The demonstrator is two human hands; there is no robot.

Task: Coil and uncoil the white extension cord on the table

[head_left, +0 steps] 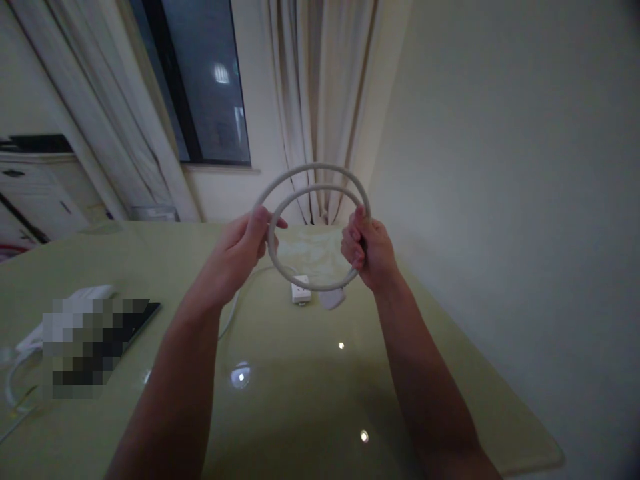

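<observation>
A thick white cable (314, 188) is looped into rings that I hold up over the table. My left hand (245, 240) grips the left side of the loops, thumb on the near side and fingertips partly hidden behind the cable. Closed around the right side of the loops is my right hand (373, 247). Just below the loops shows a white socket block (301, 291) with a cord trailing left from it. A rounded white piece (333, 299), possibly a plug, sits beside the block; whether it hangs or rests on the table I cannot tell.
The glossy pale green table (290, 400) reflects several lights. At left lie a dark flat object (143, 317), partly blurred out, and a white object (93, 293) with a cord. A wall (500, 200) borders the right side; curtains (330, 87) and a window (205, 73) stand behind.
</observation>
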